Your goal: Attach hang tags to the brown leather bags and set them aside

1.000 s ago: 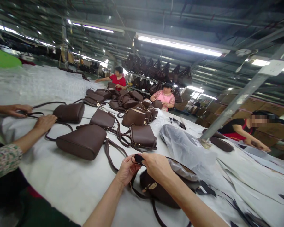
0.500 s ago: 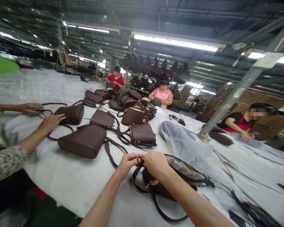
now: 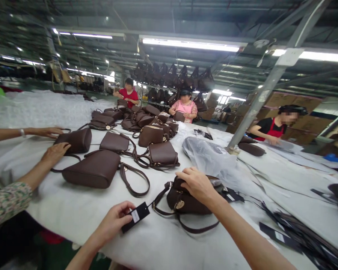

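Observation:
Between the thumb and fingers of my left hand (image 3: 114, 222) is a black hang tag (image 3: 141, 212) with a small white label, held just above the table. A thin cord runs from the tag toward the strap of a dark brown handbag (image 3: 173, 200) in front of me. My right hand (image 3: 195, 184) grips the top edge of this bag, its fingers curled over the opening and partly hidden. On the bag's front hangs a gold-coloured charm (image 3: 180, 204). Its strap (image 3: 198, 229) loops forward onto the white table covering (image 3: 157, 247).
Several brown handbags (image 3: 91, 168) lie left and ahead. At the left, a co-worker's hands (image 3: 52, 153) touch one bag. Clear plastic (image 3: 204, 153) lies beyond my bag, near a metal post (image 3: 259, 101). Black tags (image 3: 281, 236) pile at right; other people stand across the table.
My left hand has moved left and down, drawing the tag away from the bag. My right hand has left the strap end and moved onto the bag's top. The view has shifted slightly right.

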The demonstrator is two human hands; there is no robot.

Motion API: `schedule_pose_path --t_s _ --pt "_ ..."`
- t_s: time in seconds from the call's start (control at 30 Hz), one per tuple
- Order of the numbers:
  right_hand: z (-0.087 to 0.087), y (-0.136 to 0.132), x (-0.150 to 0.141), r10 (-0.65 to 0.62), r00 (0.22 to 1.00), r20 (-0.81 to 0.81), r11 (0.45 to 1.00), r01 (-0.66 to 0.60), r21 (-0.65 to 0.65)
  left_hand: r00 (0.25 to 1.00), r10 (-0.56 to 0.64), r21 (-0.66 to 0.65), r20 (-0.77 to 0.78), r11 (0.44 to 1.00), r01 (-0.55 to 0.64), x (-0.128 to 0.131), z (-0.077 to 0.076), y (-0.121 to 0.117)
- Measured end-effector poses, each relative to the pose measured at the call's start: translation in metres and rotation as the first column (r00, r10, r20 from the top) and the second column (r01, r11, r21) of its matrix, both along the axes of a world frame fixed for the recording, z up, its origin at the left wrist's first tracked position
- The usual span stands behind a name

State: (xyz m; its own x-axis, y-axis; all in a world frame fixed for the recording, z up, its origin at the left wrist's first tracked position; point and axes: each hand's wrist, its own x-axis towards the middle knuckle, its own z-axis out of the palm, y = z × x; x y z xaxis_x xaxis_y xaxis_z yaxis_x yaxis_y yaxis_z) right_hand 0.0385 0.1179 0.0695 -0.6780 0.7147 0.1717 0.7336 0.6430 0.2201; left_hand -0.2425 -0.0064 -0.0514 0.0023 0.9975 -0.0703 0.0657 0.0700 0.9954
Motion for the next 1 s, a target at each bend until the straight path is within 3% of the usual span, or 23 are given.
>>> schedule_pose_path --t_s 0.1,0.17,0.27,0.3,0.37,0.43,0.53,0.63,0.73,0.8,0.87,1.0 --pt "-0.005 0.001 -0.005 0.042 0.998 -0.05 0.997 -0.039 0.066 0.984 -0.165 -0.066 0.064 0.983 0.169 0.003 0.001 -0.018" --pt "-0.008 -0.003 -0.002 0.012 0.991 -0.13 0.985 0.011 0.174 0.976 -0.218 -0.036 -0.003 0.975 0.218 0.01 0.009 -0.015" --pt "-0.021 -0.024 0.013 -0.032 0.952 -0.305 0.946 0.128 0.298 0.983 -0.004 0.125 -0.182 0.992 0.027 0.023 0.018 0.01" --pt "-0.029 -0.034 0.019 -0.06 0.939 -0.339 0.944 0.164 0.287 0.974 0.077 0.18 -0.212 0.983 -0.038 0.029 0.018 0.022" --pt "-0.054 -0.057 0.034 -0.152 0.928 -0.34 0.958 0.223 0.181 0.957 0.121 0.239 -0.264 0.969 -0.057 0.042 0.013 0.044" --pt "-0.087 -0.079 0.048 -0.231 0.933 -0.275 0.97 0.243 0.01 0.93 0.092 0.267 -0.356 0.964 0.006 0.058 0.004 0.061" --pt "-0.137 -0.101 0.066 -0.21 0.945 -0.251 0.967 0.164 -0.192 0.832 0.034 0.291 -0.553 0.944 0.154 0.081 -0.009 0.069" --pt "-0.165 -0.112 0.072 -0.199 0.93 -0.309 0.973 0.15 -0.176 0.709 -0.012 0.28 -0.705 0.914 0.294 0.09 -0.015 0.061" --pt "-0.165 -0.122 0.064 -0.168 0.914 -0.37 0.983 0.127 -0.131 0.622 -0.053 0.247 -0.782 0.889 0.385 0.085 -0.018 0.048" --pt "-0.158 -0.131 0.051 -0.132 0.91 -0.394 0.982 0.065 -0.178 0.586 -0.046 0.247 -0.809 0.878 0.409 0.079 -0.022 0.039" --pt "-0.153 -0.139 0.032 -0.127 0.907 -0.401 0.97 0.029 -0.242 0.576 0.009 0.291 -0.818 0.868 0.401 0.075 -0.029 0.032" --pt "-0.156 -0.124 -0.008 -0.24 0.88 -0.409 0.964 0.166 -0.208 0.622 0.113 0.433 -0.775 0.812 0.391 0.075 -0.04 0.044"
